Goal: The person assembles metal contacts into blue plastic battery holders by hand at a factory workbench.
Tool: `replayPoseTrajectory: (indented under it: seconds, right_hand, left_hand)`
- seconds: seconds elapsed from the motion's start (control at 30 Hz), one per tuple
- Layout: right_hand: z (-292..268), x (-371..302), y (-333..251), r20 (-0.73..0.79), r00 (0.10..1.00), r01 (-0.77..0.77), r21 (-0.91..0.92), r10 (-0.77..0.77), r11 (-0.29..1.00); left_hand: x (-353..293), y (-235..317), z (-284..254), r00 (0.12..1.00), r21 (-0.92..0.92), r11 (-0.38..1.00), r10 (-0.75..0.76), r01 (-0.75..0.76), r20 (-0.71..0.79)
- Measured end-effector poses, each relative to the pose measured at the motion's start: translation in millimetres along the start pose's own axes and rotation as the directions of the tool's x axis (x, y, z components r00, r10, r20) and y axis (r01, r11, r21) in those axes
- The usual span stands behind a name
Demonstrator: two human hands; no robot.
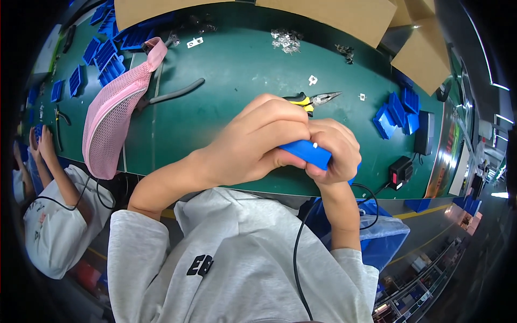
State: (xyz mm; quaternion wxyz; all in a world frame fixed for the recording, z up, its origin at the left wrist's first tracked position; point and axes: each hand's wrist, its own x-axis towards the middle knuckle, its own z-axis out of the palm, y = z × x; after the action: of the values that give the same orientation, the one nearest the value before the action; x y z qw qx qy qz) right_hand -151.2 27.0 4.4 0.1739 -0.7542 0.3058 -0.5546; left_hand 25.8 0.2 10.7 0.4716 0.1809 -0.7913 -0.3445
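Note:
Both my hands are closed on one blue plastic part (309, 153), held over the near edge of the green workbench. My left hand (258, 137) grips its left end, thumb underneath and fingers curled over the top. The other end is in my right hand (338, 148), whose fingers wrap round it. A small white spot shows on the blue face; the rest of the part is hidden by my fingers. Just beyond my hands lie needle-nose pliers (323, 98) with yellow and black handles, partly covered by my left hand. Two small metal pieces (313, 80) (362, 97) rest near the pliers.
A pink mesh pouch (116, 118) and a grey-handled tool (177, 91) lie left. Blue plastic parts (398, 113) are piled right, near a black adapter (400, 172). A heap of metal pieces (286, 41) sits beyond. Another person (64, 215) works at far left.

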Motion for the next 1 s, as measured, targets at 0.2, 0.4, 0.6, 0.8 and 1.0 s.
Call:
replayPoseTrajectory:
  seconds: [0.2, 0.4, 0.6, 0.8, 1.0]
  right_hand:
    - [9.0, -3.9, 3.4, -0.114, 0.965, -0.253, -0.157, 0.237, 0.955]
    - [12.2, -7.5, 10.5, -0.121, 0.643, -0.744, 0.136, 0.757, 0.654]
    - [12.2, 14.0, -2.9, 0.136, 0.416, -0.707, 0.671, 0.899, 0.225]
    - [13.5, 11.8, -7.3, 0.148, 0.512, -0.678, 0.675, 0.846, 0.292]
    - [20.7, -5.4, 10.2, -0.009, 0.545, -0.654, 0.621, 0.838, 0.432]
  left_hand:
    - [6.1, -0.6, -11.5, 0.959, 0.002, 0.962, -0.272, 0.272, 0.085]
    - [-5.5, 1.5, -50.4, 0.892, 0.038, 0.895, -0.447, 0.445, 0.066]
    - [-70.1, 30.4, -50.1, 0.819, 0.264, 0.779, -0.568, 0.568, -0.087]
    - [-78.7, 25.2, -37.5, 0.866, 0.49, 0.755, -0.5, 0.437, -0.001]
    - [-74.3, 13.7, -35.7, 0.884, 0.597, 0.757, -0.438, 0.265, 0.163]
